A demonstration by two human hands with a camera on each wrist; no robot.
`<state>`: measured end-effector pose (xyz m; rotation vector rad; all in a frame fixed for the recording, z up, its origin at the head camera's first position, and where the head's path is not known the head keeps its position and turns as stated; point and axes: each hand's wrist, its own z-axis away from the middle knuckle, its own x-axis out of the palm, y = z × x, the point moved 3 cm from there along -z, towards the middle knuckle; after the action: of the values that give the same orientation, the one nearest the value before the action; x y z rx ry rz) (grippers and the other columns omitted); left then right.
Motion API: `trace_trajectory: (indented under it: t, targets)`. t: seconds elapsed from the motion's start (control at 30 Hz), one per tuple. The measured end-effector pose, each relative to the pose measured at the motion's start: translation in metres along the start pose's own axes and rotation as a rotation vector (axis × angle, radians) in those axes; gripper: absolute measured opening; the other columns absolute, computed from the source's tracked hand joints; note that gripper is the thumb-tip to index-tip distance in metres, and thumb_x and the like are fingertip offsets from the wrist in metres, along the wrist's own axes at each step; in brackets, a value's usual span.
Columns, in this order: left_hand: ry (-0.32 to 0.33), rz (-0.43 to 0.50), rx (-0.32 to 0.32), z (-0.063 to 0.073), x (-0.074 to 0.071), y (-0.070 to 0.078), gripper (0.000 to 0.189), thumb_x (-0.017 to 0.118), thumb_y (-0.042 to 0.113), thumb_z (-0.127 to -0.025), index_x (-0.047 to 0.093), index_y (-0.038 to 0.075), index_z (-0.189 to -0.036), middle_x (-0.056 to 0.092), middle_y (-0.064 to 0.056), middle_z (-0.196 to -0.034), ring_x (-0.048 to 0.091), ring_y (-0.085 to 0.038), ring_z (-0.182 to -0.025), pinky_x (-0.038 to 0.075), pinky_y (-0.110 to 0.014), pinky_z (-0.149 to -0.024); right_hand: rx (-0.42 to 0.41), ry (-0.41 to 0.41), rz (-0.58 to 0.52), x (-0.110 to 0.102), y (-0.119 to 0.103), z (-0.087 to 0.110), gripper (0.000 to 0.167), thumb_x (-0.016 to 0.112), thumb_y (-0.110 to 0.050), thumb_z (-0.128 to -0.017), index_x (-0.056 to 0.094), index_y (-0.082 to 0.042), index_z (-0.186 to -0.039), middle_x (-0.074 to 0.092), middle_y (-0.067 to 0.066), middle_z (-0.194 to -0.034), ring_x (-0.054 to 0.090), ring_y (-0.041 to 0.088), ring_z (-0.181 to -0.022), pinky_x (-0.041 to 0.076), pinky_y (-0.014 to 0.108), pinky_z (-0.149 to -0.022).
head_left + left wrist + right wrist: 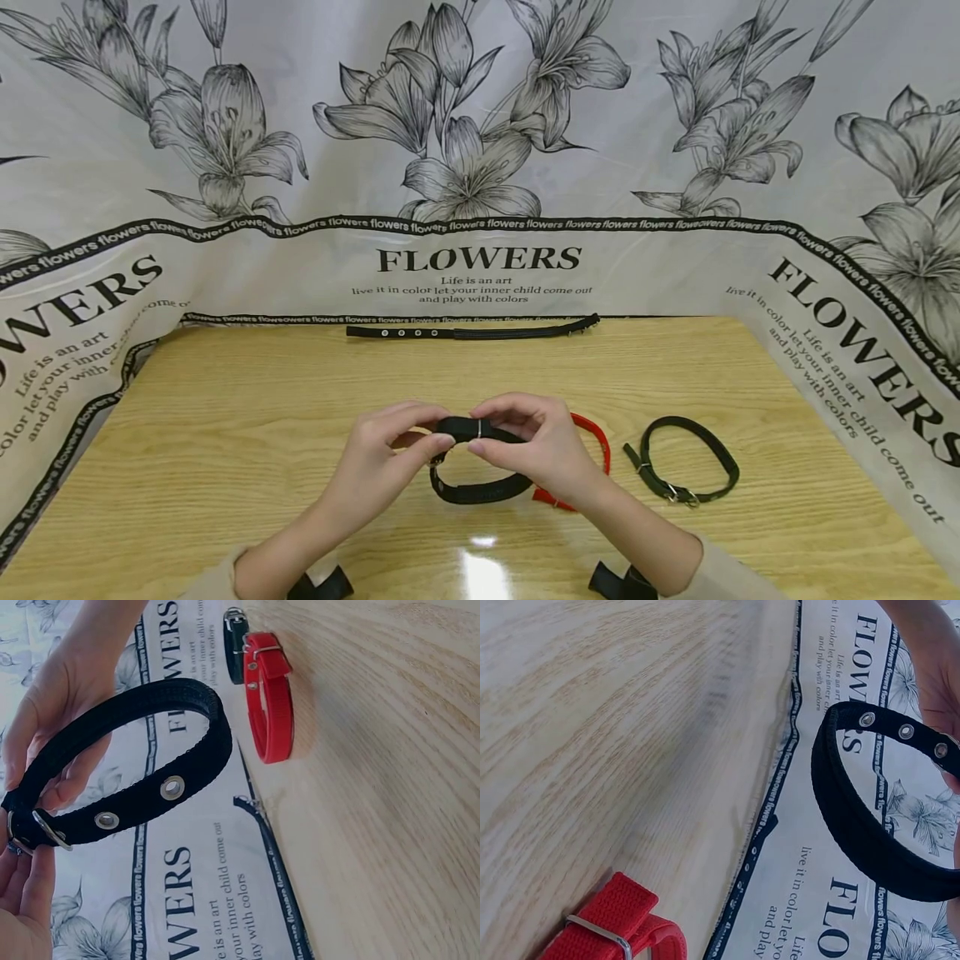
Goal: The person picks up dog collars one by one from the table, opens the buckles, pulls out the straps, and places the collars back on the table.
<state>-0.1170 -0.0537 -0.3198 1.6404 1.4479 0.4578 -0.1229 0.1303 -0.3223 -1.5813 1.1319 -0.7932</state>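
A black eyelet collar (480, 492), closed into a loop, is held up over the table between both hands. My left hand (390, 446) pinches its left end near the buckle, thumb below and fingers above. With thumb and fingertips my right hand (540, 442) grips the same band just right of a thin metal keeper (480, 428). Silver eyelets show along the collar (139, 804) in the left wrist view, and its loop (855, 825) hangs open in the right wrist view. The fingers hide part of the buckle.
A looped red collar (600, 437) lies behind the right hand, partly hidden. Farther right is a looped dark green collar (727, 467) with a metal buckle. One black collar (495, 333) lies straight along the table's back edge, before the flower-print cloth (480, 275).
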Motion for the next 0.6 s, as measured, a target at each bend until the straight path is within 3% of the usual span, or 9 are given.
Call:
trace_trajectory:
  t: [0.27,0.6]
  targets:
    - [0.047,0.046,-0.096,0.0017,0.0011,-0.0035,0.015,0.066,0.002,-0.084,0.068,0.002,-0.099,0.066,-0.006,-0.095,0.063,-0.015,-0.085,0.057,-0.029,-0.064,-0.010,0.023,-0.030,0.0012,0.0005,0.0013,0.029,0.072,0.003,-0.077,0.060,0.016,-0.100,0.067,0.005,-0.093,0.065,0.017,-0.086,0.055,0.027,-0.073]
    - [0.105,0.078,-0.167,0.0043,0.0032,-0.0074,0.015,0.066,0.004,-0.085,0.068,-0.001,-0.099,0.068,-0.009,-0.095,0.065,-0.017,-0.085,0.056,-0.029,-0.072,-0.034,0.061,-0.070,0.0029,0.0038,0.0025,0.032,0.074,0.004,-0.075,0.059,0.019,-0.099,0.067,0.002,-0.090,0.065,0.015,-0.084,0.055,0.027,-0.075]
